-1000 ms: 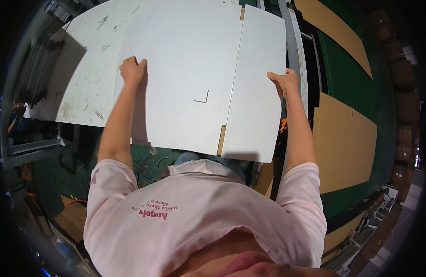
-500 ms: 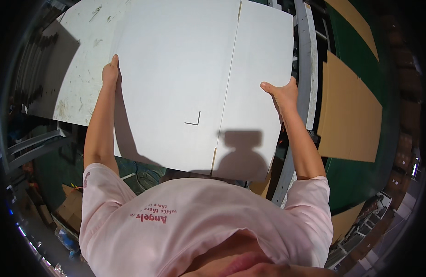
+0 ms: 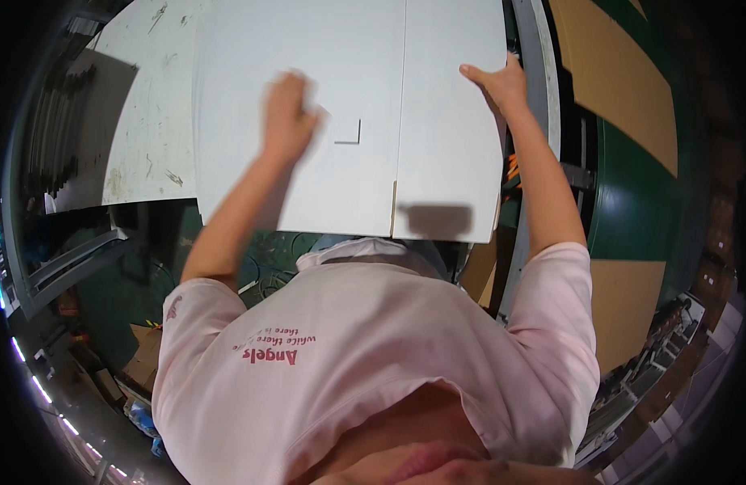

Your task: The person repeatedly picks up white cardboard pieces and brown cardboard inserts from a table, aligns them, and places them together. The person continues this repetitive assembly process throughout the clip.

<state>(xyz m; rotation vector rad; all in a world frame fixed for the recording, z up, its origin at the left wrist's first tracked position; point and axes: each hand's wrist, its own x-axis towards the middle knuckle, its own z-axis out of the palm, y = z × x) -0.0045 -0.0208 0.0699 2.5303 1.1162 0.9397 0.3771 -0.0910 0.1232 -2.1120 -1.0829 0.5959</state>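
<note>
Inside an apparent carton workshop, judging by a big slotted white sheet (image 3: 365, 97) at twelve o'clock, large brown sheets (image 3: 623, 81) on a green surface (image 3: 636, 190) around two o'clock, and dim brown boxes (image 3: 716, 242) piled at three o'clock. Industrial in look, too, from a long metal rail (image 3: 543, 89) between one and two o'clock, a metal frame (image 3: 74, 275) at nine o'clock and loose cables (image 3: 274, 279) on green flooring (image 3: 114, 315) near eight.

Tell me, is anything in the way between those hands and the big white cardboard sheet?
Nothing visible is. The left hand, blurred, is directly over the cardboard sheet, though I can't tell if it touches. The right hand is at the sheet's right edge, thumb spread over the top.
</note>
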